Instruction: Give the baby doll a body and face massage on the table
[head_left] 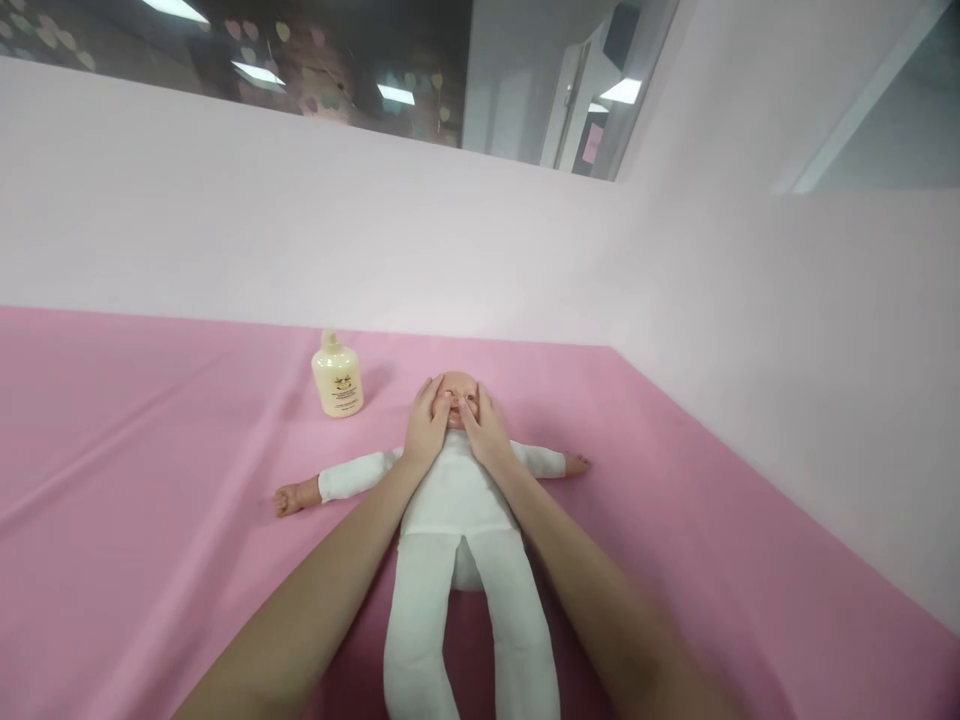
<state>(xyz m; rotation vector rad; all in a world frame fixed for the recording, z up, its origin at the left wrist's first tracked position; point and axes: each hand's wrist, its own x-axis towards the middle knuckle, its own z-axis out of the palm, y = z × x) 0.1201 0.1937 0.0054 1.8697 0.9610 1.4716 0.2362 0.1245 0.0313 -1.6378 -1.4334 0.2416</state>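
A baby doll [459, 500] with a white cloth body lies on its back, arms spread to both sides and legs towards me. My left hand [427, 420] rests along the left side of the doll's head [459, 382], its thumb on the cheek near the nose. On the right side of that head lies my right hand [487, 425], with the thumb beside the nose and mouth. Both hands have their fingers stretched out, thumbs apart from them, and cup the face. Parts of the cheeks and the sides of the head are hidden under them.
A pale yellow pump bottle [338, 380] stands left of the doll's head. Pink sheeting [187, 440] covers the surface, with some creases. A white wall [300, 220] borders it behind and at right, with a window [360, 60] above.
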